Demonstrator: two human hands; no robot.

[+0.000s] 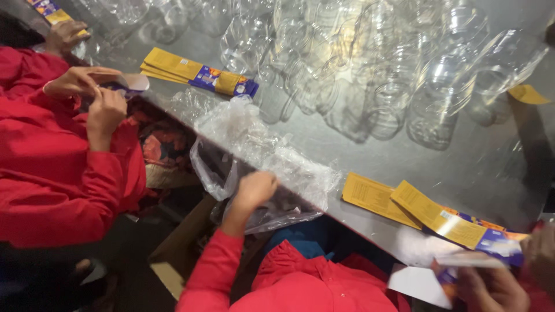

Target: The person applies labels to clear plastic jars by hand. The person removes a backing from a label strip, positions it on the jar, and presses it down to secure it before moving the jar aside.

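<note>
My left hand [255, 188], in a red sleeve, reaches up to the table edge, its fingers curled into a crumpled clear plastic bag [260, 147] that hangs over the edge. My right hand [492, 289] is at the bottom right and grips a yellow and blue label strip [462, 231] with a white backing sheet [419, 284] below it. Another hand [541, 254] touches the same strip at the right edge; I cannot tell whose it is.
Many clear plastic jars [370, 63] cover the far half of the steel table [358, 147]. A stack of yellow and blue labels [196, 72] lies at the left. A co-worker in red [52, 167] handles a label with both hands [92, 92]. A cardboard box [179, 248] sits below.
</note>
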